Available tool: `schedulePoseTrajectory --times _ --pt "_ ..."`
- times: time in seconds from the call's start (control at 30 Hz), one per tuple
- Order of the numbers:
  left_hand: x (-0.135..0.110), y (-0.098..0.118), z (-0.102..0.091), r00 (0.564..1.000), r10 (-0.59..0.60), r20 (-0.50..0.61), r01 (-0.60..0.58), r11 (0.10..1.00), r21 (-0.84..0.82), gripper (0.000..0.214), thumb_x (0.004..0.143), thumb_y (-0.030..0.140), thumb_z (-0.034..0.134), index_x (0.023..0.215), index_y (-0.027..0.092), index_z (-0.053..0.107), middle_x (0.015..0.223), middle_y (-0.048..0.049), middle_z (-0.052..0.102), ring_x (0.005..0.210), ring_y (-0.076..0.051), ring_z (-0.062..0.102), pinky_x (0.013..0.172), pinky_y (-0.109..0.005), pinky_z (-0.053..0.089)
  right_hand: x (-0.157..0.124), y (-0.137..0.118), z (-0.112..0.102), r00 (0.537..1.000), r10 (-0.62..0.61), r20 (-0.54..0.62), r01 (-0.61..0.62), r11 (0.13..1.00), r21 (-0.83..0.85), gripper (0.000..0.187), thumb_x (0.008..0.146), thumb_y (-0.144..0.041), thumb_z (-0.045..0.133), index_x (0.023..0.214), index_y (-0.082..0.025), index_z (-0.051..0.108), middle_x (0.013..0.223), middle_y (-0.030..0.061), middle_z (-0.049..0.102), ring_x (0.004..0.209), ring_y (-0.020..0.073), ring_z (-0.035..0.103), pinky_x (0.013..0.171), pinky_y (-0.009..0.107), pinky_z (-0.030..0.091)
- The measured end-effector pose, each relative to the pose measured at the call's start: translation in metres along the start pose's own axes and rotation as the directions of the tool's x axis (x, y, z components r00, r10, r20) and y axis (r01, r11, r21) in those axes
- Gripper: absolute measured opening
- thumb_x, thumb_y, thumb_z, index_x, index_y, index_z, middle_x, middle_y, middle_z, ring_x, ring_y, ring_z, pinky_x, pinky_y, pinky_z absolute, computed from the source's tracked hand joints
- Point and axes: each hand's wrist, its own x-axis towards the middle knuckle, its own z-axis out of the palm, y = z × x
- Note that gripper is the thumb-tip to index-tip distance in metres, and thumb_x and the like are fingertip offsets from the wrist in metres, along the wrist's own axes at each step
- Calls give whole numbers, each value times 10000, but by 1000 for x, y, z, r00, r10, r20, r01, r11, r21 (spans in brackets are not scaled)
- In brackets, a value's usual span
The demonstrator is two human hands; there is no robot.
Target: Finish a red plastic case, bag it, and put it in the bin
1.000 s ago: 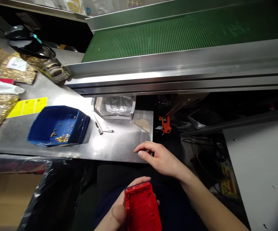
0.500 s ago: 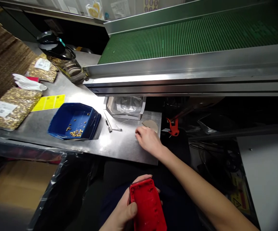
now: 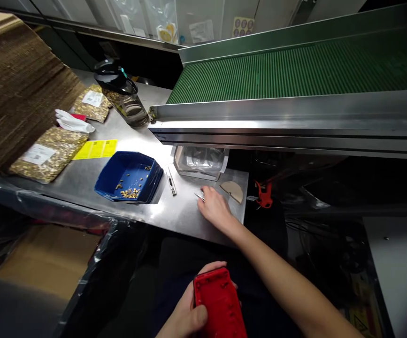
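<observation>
Overhead in the view, the upper right is filled by a conveyor with a ribbed green belt, set between metal side rails. Below it, a metal desk is stretched toward the left, where brown cardboard is seen at the edge. At lower left, a carton is draped along its rim with dark plastic. On the desk, a blue bin is placed near the front edge, and a pale tray with clear plastic inside is partly tucked under the conveyor. Behind the bin, a dark-lidded jug is stood beside the conveyor's end.

Low in front of the body, a shallow red case is held, open side up, by the left hand, its fingers wrapped beneath and its thumb laid over the side. Over the desk, the right hand is nearly closed, and a slim metal tool is pinched at its fingertips. Beside that hand, a half-round plate is laid flat; near the bin, a knife-like tool is set down. Small brass-coloured pieces are scattered inside the bin.
</observation>
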Motion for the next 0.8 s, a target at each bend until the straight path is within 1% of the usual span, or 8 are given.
schedulePoseTrajectory --times 0.13,0.2,0.27,0.33,0.43,0.53,0.63,0.8 --pt "6 -2 -6 1000 -24 4 24 1000 -3 922 776 633 823 1525 261 434 1365 -174 608 1225 -405 637 1046 -515 484 -33 24 -2 995 97 -2 -96 993 62 491 1054 -416 467 1409 -84 390 987 122 746 930 269 734 781 333 531" --pt "8 -4 -9 999 -45 10 44 999 11 955 770 638 826 1536 250 408 1380 -189 601 1233 -410 631 1064 -538 470 -44 29 -4 996 90 -4 -89 993 83 468 1079 -400 406 1437 -100 367 975 95 753 918 250 734 782 325 536" --pt "8 -5 -12 999 -52 11 51 998 24 974 766 646 823 1541 245 391 1387 -202 596 1237 -417 628 1075 -564 459 -49 33 -8 998 60 -26 -58 995 79 410 1083 -264 335 1465 -122 381 1133 137 730 1038 257 707 866 351 533" --pt "9 -7 -15 999 -50 8 50 998 28 974 772 657 811 1542 240 384 1386 -211 598 1237 -421 630 1082 -585 450 -48 35 -12 999 -34 -28 36 997 70 472 1025 -105 336 1476 -196 442 1401 148 618 1249 262 614 996 379 496" --pt "9 -8 -16 999 -46 11 45 998 42 977 771 675 803 1537 229 392 1385 -227 605 1266 -429 614 1096 -603 436 -36 38 -16 974 -225 29 221 971 94 547 941 1 409 1346 -308 609 1538 30 537 1396 229 496 1112 374 431" --pt "9 -9 -15 999 -45 23 43 997 63 998 751 684 819 1536 232 399 1429 -241 583 1308 -442 587 1105 -610 430 -25 42 -15 959 -281 33 274 952 139 324 970 -93 503 1166 -260 698 1366 51 665 1290 254 571 1074 402 460" --pt "7 -8 -13 999 -46 13 46 997 65 1017 736 683 834 1539 237 400 1455 -243 564 1303 -452 591 1106 -623 430 -35 46 -16 974 -226 -29 227 949 217 156 978 -239 593 1097 -211 690 1199 83 713 1138 262 640 998 402 505" --pt "5 -5 -6 998 -46 -50 52 990 129 1036 711 704 843 1534 239 418 1418 -230 600 1282 -450 601 1104 -627 432 -105 45 -48 991 -107 -84 133 882 452 249 1070 -350 439 1212 -220 596 1088 44 702 896 154 694 801 269 573"
